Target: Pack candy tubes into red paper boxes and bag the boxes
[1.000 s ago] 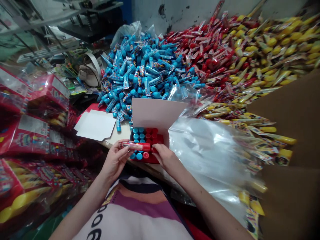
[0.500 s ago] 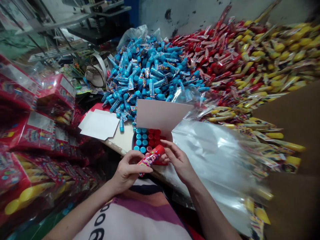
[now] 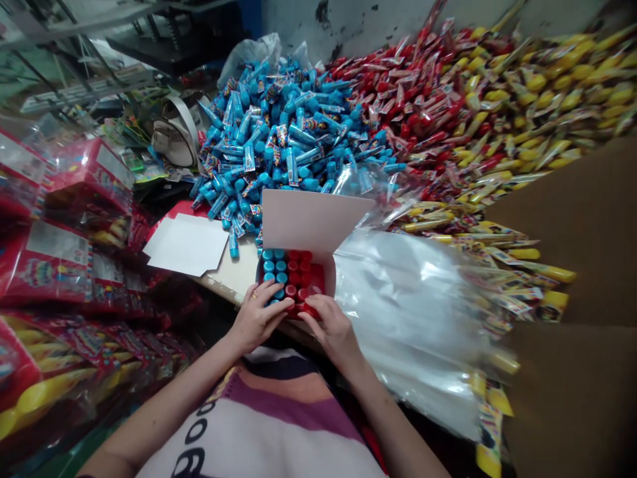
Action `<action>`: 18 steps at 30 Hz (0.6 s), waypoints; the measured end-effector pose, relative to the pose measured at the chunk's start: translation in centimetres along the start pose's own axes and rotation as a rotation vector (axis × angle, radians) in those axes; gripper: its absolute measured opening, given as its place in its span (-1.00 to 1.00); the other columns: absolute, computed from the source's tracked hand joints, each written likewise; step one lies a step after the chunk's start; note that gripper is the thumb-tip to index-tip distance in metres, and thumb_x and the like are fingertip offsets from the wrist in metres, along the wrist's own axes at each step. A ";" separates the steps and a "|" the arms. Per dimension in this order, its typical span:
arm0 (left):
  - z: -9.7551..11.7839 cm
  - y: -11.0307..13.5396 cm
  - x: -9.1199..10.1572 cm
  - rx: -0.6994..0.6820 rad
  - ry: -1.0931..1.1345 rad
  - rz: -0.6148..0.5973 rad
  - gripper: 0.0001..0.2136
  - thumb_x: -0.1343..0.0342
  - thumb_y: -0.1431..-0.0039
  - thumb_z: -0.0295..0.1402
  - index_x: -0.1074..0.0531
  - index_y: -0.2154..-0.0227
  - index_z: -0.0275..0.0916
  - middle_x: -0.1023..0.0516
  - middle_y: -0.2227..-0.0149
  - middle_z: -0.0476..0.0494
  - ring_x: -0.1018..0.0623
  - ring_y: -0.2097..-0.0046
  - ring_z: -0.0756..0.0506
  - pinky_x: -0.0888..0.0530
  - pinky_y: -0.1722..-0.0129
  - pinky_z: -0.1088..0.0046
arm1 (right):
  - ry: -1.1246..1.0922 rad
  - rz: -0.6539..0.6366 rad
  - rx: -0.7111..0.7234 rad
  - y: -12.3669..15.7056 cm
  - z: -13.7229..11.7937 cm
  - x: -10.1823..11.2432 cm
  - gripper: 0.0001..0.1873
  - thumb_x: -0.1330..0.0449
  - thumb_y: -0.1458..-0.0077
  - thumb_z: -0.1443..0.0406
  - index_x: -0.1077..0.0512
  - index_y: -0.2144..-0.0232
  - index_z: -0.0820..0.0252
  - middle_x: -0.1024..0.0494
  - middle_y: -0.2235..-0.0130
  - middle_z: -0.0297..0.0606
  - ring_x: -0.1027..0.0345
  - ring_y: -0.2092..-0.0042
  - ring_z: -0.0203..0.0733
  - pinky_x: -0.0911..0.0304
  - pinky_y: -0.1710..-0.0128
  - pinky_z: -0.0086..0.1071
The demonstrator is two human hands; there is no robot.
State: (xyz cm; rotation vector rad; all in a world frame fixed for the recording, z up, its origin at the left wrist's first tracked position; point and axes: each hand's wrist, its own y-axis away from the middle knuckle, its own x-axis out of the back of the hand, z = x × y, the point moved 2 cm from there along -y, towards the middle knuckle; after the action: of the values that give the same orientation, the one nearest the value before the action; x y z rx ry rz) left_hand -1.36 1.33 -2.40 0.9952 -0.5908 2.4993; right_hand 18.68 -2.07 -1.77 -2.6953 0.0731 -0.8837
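Closest of all, a striped shirt (image 3: 293, 405) filled the bottom of the view. Just beyond it, the left hand (image 3: 259, 317) (a ring (image 3: 254, 295) showed on one finger) lay over the near left part of a small red box (image 3: 317, 275), its fingers slightly apart and bent over blue caps (image 3: 269, 266). The right hand (image 3: 336, 328) was at the near right corner, thumb and fingertips close together beside the red caps (image 3: 304, 265); whether either hand gripped anything, I could not tell. The box stood open on the table (image 3: 233, 271), blue rows left, red rows right, its pale flap (image 3: 313, 219) raised behind. Clear plastic (image 3: 398, 299) lay to the right, white card (image 3: 189, 245) to the left, with packed boxes (image 3: 54, 265) stacked further left. Beyond rose blue tubes (image 3: 279, 146) in a heap, then red ones (image 3: 413, 93), yellow ones (image 3: 542, 93) and a marked wall (image 3: 298, 20)
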 end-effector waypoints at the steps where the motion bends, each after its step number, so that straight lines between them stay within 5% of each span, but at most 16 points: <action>1: -0.1 0.0 -0.3 0.001 0.010 0.010 -0.71 -0.09 -0.21 -0.37 -0.50 0.03 0.04 -0.43 -0.11 -0.22 -0.32 -0.21 -0.26 -0.22 -0.15 0.02 | 0.007 -0.023 0.016 0.0 -0.1 -0.5 -0.78 -0.10 -0.24 0.17 -0.45 0.14 0.07 -0.52 0.16 -0.18 -0.46 0.12 -0.13 -0.42 0.08 -0.23; 9: -0.2 0.3 -0.8 -0.007 0.044 0.029 -0.72 -0.07 -0.23 -0.38 -0.50 0.04 0.02 -0.42 -0.12 -0.22 -0.31 -0.21 -0.23 -0.27 -0.14 0.05 | 0.153 -0.199 0.034 -1.2 -1.2 -0.8 -0.76 -0.01 -0.29 0.23 -0.45 0.13 0.09 -0.48 0.17 -0.14 -0.45 0.14 -0.12 -0.43 0.14 -0.26; 18: -0.9 0.3 -1.2 -0.142 -0.055 0.105 -0.69 -0.05 -0.24 -0.43 -0.47 0.01 0.03 -0.43 -0.10 -0.19 -0.35 -0.18 -0.22 -0.38 -0.10 0.08 | 0.357 -0.288 0.047 -1.1 -2.1 -0.7 -0.91 -0.15 -0.20 0.32 -0.41 0.22 0.16 -0.46 0.21 -0.19 -0.44 0.24 -0.21 -0.39 0.25 -0.41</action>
State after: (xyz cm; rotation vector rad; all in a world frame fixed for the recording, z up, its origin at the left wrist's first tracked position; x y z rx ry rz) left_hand -1.19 1.28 -3.88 1.0052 -0.8447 2.4857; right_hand 16.83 -1.46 -0.23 -2.5108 -0.2612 -1.4257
